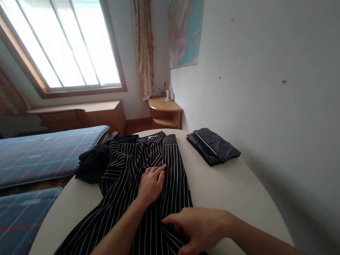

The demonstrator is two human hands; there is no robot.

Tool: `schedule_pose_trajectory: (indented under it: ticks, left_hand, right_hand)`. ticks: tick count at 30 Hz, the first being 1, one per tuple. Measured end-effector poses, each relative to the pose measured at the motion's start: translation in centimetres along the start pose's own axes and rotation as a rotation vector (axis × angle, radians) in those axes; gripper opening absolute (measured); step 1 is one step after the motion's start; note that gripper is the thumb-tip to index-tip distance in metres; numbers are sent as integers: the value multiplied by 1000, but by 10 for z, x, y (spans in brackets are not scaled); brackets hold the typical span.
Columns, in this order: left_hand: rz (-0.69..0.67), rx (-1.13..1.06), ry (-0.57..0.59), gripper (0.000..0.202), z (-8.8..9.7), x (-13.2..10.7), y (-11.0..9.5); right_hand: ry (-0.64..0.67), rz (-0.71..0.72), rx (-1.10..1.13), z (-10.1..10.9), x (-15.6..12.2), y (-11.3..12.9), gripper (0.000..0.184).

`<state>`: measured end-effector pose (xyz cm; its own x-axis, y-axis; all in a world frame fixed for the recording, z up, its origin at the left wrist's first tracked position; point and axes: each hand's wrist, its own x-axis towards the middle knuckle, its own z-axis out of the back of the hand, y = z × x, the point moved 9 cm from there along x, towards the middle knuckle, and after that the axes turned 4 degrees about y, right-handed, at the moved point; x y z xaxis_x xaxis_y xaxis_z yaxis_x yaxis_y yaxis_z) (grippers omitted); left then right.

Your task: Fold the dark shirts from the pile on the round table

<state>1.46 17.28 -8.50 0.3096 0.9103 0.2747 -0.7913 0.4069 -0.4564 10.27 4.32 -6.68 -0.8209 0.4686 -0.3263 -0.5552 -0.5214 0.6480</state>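
A long black shirt dress with thin white stripes lies spread along the table, its collar at the far end and its lower part running toward me. My left hand rests flat on the middle of the dress with its fingers stretched out. Nearer to me, my right hand is at the right side of the dress, thumb and forefinger apart. The forefinger's tip meets the striped cloth, and the other fingers are partly hidden.
The dress lies on a round cream table. Folded dark clothing sits at the right, and a bunched black garment at the far left. Beyond the left edge are plaid mattresses. A white wall stands close on the right.
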Motion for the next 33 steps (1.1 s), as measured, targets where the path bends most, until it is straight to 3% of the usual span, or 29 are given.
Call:
schedule_pose_trajectory:
  ticks: [3,6,12,15,23,33]
  left_hand:
    - [6,-27,-18,39,0,1,2]
    - [2,-25,-30,39,0,0,1]
    - [23,-15,-21,41,-1,0,0]
    - [75,-10,6,43,1,8,3]
    - [285,-10,84,36,-2,66,21]
    - [198,-108,94,42,-26,129,28]
  right_hand:
    - [31,32,-26,-11,7,-3,82]
    - [46,92,-29,-19,7,-2,79]
    - [102,216,-62,-28,-2,8,46]
    - [120,227,-98,-30,-4,10,40]
    - [138,215,-132,-40,0,-1,44]
    - [134,238,-118,-47,3,-17,35]
